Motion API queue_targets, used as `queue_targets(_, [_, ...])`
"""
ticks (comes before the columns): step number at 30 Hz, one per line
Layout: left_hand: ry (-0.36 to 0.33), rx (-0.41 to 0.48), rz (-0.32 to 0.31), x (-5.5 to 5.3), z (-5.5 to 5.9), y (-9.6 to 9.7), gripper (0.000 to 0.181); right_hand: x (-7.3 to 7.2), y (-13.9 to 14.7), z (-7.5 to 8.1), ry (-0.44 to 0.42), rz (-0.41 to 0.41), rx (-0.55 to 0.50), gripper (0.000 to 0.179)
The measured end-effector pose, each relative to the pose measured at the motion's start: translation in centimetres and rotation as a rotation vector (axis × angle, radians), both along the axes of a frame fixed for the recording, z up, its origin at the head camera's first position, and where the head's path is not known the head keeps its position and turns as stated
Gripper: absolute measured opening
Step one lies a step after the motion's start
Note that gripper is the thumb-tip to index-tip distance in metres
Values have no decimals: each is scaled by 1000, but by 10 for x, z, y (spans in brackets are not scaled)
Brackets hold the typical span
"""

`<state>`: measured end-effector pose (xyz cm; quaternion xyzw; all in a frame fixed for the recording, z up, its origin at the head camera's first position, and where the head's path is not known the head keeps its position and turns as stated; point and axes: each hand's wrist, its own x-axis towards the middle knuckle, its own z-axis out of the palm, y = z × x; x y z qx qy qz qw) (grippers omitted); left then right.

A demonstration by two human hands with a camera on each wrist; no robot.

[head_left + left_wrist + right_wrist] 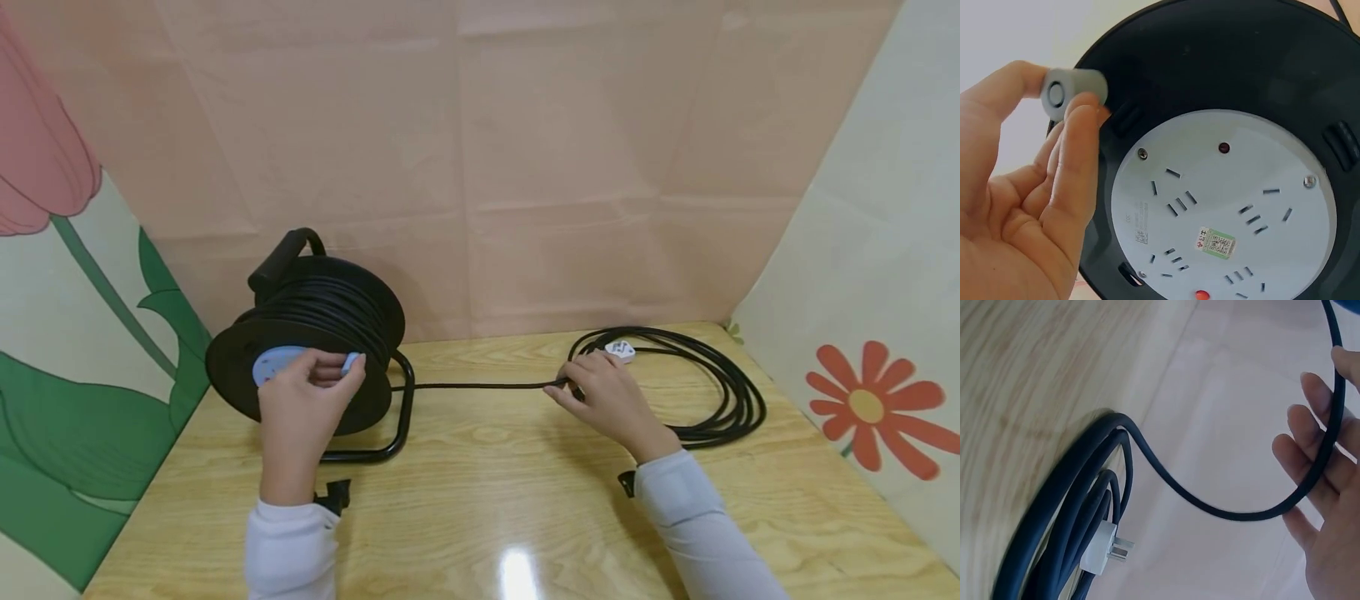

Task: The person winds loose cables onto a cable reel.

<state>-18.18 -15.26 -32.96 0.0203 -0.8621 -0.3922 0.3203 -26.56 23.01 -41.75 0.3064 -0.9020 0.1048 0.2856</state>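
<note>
A black cable reel (228, 383) stands at the left of the table, with black cable wound on its drum (318, 307). My left hand (303, 412) pinches the small pale blue knob (350, 363) on the reel's face. In the left wrist view, thumb and fingers grip this knob (1091, 84) beside the round pale socket panel (1210, 187). From the reel, a stretch of cable (480, 386) runs straight to my right hand (611, 400), which holds it between thumb and fingers. Past that hand, the cable (1200, 505) sags in a curve to a loose coil (738, 400).
A white plug (621, 351) lies at the coil's far side. The reel's tubular stand (408, 408) rests on the wooden table (465, 500). A pink sheet (525, 167) rises behind, and flower-printed panels (840, 275) flank the table.
</note>
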Motion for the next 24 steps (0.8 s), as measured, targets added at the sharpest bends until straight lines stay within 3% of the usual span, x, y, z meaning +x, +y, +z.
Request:
queue_targets(9, [-232, -109, -103, -1, -3, -3, 34, 0, -2, 1, -17, 54, -10, 29])
queue_targets(18, [-424, -116, -234, -3, -6, -6, 41, 7, -15, 1, -88, 153, 20, 22])
queue_targets(24, [-530, -133, -287, -8, -12, -9, 42, 6, -20, -1, -27, 150, -6, 19])
